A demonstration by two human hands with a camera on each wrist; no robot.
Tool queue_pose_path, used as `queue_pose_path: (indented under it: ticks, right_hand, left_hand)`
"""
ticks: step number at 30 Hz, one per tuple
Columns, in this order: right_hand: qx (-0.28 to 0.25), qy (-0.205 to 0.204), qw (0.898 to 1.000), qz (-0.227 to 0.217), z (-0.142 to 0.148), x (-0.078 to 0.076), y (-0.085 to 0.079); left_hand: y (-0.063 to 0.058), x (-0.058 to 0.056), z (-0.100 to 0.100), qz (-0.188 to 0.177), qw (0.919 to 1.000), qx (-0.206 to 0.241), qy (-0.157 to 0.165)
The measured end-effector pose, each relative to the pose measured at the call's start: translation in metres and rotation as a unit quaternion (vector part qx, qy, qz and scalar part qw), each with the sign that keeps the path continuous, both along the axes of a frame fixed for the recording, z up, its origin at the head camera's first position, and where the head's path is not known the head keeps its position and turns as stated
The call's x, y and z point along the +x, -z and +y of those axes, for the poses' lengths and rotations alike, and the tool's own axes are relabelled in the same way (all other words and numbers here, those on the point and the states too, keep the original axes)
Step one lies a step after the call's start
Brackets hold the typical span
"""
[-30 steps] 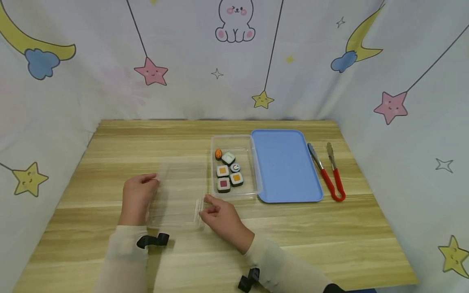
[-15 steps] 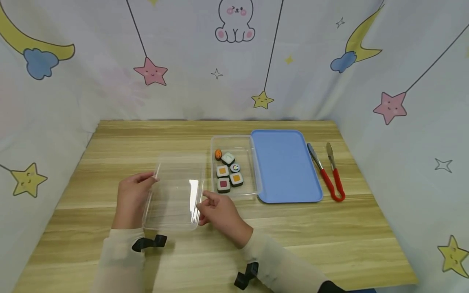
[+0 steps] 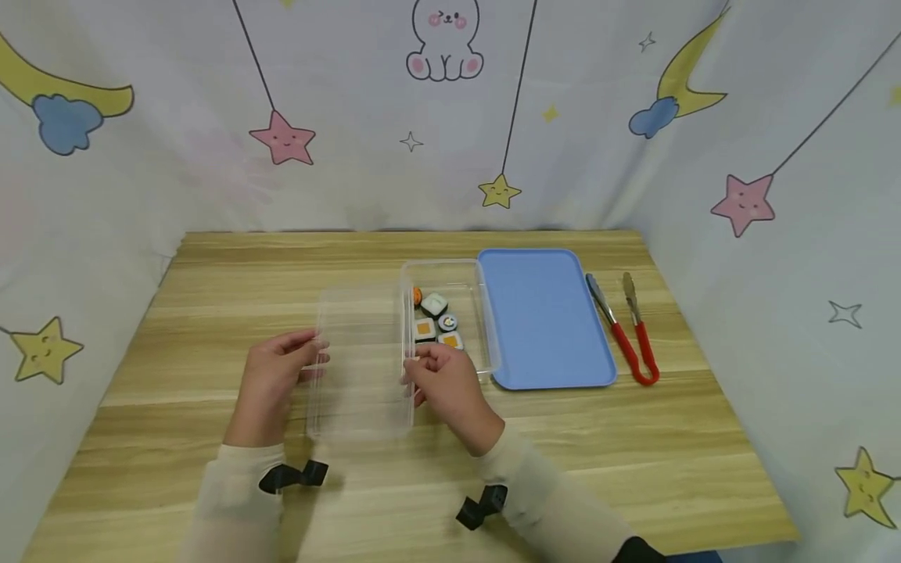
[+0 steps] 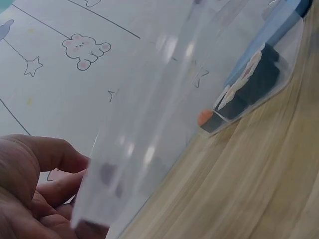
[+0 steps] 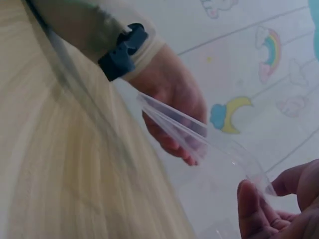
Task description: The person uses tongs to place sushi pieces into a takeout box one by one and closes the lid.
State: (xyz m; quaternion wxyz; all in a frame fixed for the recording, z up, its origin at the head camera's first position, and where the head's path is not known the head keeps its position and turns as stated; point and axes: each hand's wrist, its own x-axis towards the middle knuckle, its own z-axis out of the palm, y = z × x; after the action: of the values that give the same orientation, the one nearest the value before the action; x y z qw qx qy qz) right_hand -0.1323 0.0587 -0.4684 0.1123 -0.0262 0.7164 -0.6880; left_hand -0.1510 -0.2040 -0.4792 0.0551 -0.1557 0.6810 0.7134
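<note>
A clear plastic lid (image 3: 362, 367) is held up between both hands above the table. My left hand (image 3: 276, 377) pinches its left edge between thumb and fingers. At the opposite edge my right hand (image 3: 452, 391) grips it, thumb and fingertips on the rim. The lid's right side overlaps a clear plastic box (image 3: 486, 328) in the head view. Several toy sushi pieces (image 3: 435, 305) lie in that box; some are hidden behind the lid and my right hand. In the left wrist view the sushi pieces (image 4: 249, 82) show dark sides and one orange top.
A blue tray (image 3: 545, 320) lies right beside the box. Farther right are tongs (image 3: 637, 344) with red handles, spread apart. The wooden table (image 3: 563, 469) ends at a printed curtain (image 3: 366, 180) behind and at the sides.
Both hands have lifted the lid off the tabletop and carried it to the right, toward the box. Its right edge now covers part of the box and sushi in the head view.
</note>
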Motion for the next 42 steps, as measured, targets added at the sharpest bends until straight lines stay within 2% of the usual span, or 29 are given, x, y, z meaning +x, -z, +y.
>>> queue_pose_path:
  ticks: [6,11,15,18,24,29,33,38,42]
  right_hand:
    - [0.005,0.004,1.000,0.015,0.021,-0.018,-0.008]
    - [0.009,0.003,1.000,0.003,0.039,-0.030,-0.015]
    - [0.010,0.007,1.000,0.002,0.050,-0.040,-0.019]
    - [0.015,0.009,1.000,0.005,0.058,-0.046,-0.023]
    - [0.013,0.011,0.999,0.034,0.072,-0.056,-0.030]
    - [0.004,0.021,0.998,0.054,0.081,-0.063,-0.035]
    - [-0.003,0.020,0.996,0.081,0.086,-0.066,-0.039]
    - [-0.010,0.014,0.991,0.131,0.089,-0.068,-0.043]
    - [0.012,0.024,0.986,0.165,0.092,-0.069,-0.044]
  left_hand:
    - [0.001,-0.004,0.015,0.028,0.9973,0.036,0.058]
    - [-0.004,-0.009,0.027,0.038,0.9959,0.020,0.079]
    - [-0.010,-0.015,0.034,0.065,0.9938,0.009,0.090]
    - [-0.016,-0.021,0.038,0.086,0.9921,0.011,0.091]
    - [-0.032,-0.031,0.049,0.116,0.9902,0.030,0.071]
    - [-0.041,-0.037,0.059,0.140,0.9872,0.045,0.061]
    - [-0.045,-0.041,0.065,0.178,0.9793,0.075,0.062]
    - [-0.050,-0.043,0.069,0.234,0.9661,0.086,0.067]
    - [-0.051,-0.043,0.072,0.257,0.9599,0.084,0.073]
